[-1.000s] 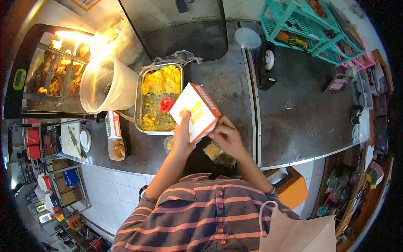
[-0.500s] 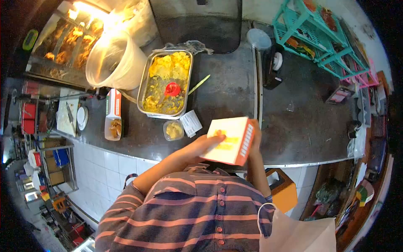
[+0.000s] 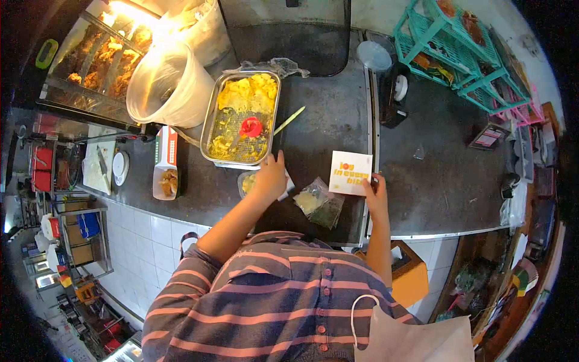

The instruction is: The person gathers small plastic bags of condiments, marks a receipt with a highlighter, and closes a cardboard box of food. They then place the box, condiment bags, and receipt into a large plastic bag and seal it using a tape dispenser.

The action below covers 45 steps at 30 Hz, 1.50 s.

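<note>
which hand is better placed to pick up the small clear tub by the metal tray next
Left, I'd say: the left hand is at the small clear tub, while the right hand is farther off, at the white box.

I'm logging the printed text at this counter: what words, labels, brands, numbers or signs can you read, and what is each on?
"joy", "in every", "bite": three lines on the white box; the middle one is slightly blurred.
Red-and-white carton: its side markings are too small to read.
Dark framed item at right: too blurred to read.
No number or other brand is legible.
</note>
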Tool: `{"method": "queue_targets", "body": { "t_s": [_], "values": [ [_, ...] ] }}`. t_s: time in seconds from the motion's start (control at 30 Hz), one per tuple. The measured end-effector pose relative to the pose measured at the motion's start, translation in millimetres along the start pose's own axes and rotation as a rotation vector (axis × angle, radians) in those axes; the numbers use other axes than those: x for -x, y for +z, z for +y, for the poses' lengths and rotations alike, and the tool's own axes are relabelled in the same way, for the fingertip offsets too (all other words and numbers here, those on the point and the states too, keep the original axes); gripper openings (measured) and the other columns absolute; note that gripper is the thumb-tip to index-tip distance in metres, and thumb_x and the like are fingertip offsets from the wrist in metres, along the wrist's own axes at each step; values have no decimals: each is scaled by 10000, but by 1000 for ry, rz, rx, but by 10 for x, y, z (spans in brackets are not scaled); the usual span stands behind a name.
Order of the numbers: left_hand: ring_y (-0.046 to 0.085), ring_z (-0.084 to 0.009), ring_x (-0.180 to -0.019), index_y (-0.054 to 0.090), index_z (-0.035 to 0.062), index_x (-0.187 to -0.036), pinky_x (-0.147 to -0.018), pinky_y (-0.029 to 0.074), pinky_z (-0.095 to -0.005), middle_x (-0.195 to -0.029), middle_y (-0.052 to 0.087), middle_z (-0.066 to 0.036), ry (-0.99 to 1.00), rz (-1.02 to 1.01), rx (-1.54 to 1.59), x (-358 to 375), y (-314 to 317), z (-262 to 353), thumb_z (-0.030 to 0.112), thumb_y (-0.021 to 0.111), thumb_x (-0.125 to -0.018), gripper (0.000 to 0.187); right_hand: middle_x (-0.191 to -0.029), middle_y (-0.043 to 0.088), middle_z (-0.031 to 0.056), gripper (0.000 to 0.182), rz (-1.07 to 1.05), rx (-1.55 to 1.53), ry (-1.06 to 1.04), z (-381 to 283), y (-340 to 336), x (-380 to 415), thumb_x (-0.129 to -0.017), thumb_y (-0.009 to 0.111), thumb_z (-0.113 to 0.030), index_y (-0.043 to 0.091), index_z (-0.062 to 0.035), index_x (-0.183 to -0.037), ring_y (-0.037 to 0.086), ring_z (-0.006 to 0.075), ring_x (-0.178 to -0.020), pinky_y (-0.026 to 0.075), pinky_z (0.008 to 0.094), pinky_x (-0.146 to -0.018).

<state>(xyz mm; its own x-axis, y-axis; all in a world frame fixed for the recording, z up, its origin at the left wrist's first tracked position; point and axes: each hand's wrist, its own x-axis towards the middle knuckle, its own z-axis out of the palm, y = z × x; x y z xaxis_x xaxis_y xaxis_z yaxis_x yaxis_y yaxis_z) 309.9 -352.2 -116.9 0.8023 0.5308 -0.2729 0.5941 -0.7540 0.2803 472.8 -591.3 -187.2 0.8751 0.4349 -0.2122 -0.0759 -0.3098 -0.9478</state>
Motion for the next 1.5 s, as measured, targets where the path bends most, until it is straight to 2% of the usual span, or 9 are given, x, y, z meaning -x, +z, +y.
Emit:
{"method": "queue_targets", "body": {
  "t_s": [0.1, 0.33, 0.43, 0.53, 0.8, 1.2, 1.33, 1.47, 1.5],
  "values": [
    [515, -397, -932, 227, -13, -1295, -767, 444, -456, -1046, 484, -259, -117, -226, 66, -38, 39, -116, 227, 660, -703, 772, -1055, 481, 172, 386, 140, 531, -374, -233, 25, 50, -775, 599, -138, 424, -23, -1099, 447, 324, -995, 338, 426, -872],
    [545, -318, -916, 204, -15, -1298, -723, 471, -356, -932, 542, -224, -27, -33, -15, 214, 170, -85, 197, 706, -664, 835, -1130, 453, 143, 352, 157, 433, -546, -887, 274, 294, -779, 583, -107, 455, -45, -1101, 416, 291, -1061, 349, 386, -863],
    [563, -274, -895, 165, 1, -1321, -763, 458, -330, -1047, 512, -194, -43, -267, 512, 235, -151, 26, 73, 635, -718, 767, -1048, 513, 94, 370, -133, 130, -296, -1025, 420, 443, -780, 594, -87, 454, -42, -1119, 498, 205, -947, 399, 316, -795],
    [530, -196, -962, 166, 15, -1335, -799, 432, -286, -1104, 488, -157, 283, -72, 1406, 456, -484, 268, 6, 597, -745, 731, -996, 548, 109, 452, -492, -163, -168, -1247, 491, 609, -754, 630, -90, 424, -19, -1150, 545, 175, -882, 434, 287, -763],
    [531, -313, -1012, 350, -40, -1260, -857, 404, -333, -1107, 519, -222, 778, 357, 706, 901, -1465, 434, 43, 626, -695, 634, -943, 600, 132, 306, -614, 37, -746, -2151, 312, 870, -709, 675, -80, 591, -42, -1001, 597, 263, -846, 467, 304, -710],
    [533, -296, -1015, 421, -12, -1220, -852, 410, -335, -1131, 513, -187, 845, 389, 809, 935, -1537, 247, 49, 652, -669, 599, -937, 621, 117, 284, -516, 27, -735, -2252, 506, 1035, -725, 649, -62, 595, -48, -1002, 612, 251, -815, 476, 308, -697],
    [548, -270, -979, 434, -4, -1218, -829, 416, -315, -1058, 555, -174, 686, 202, 716, 908, -1434, 71, 27, 644, -695, 564, -1015, 564, 96, 325, -451, -301, -293, -2036, 860, 984, -760, 624, -34, 515, -24, -1065, 574, 174, -876, 456, 290, -787],
    [490, -177, -1048, 335, -16, -1280, -876, 394, -291, -1194, 455, -142, 480, 383, 979, 938, -1445, -342, -67, 541, -764, 558, -1155, 463, 124, 499, -780, -262, -294, -2075, 1121, 1036, -702, 680, -9, 446, -41, -1141, 500, 173, -1015, 450, 289, -816],
    [500, -168, -1021, 345, -5, -1280, -799, 429, -267, -1178, 457, -144, 425, 360, 1091, 957, -1504, -423, -73, 524, -772, 542, -1158, 460, 128, 527, -684, -95, -570, -2119, 1222, 994, -698, 684, -15, 430, -44, -1159, 486, 179, -1040, 445, 294, -823]
  ]
}}
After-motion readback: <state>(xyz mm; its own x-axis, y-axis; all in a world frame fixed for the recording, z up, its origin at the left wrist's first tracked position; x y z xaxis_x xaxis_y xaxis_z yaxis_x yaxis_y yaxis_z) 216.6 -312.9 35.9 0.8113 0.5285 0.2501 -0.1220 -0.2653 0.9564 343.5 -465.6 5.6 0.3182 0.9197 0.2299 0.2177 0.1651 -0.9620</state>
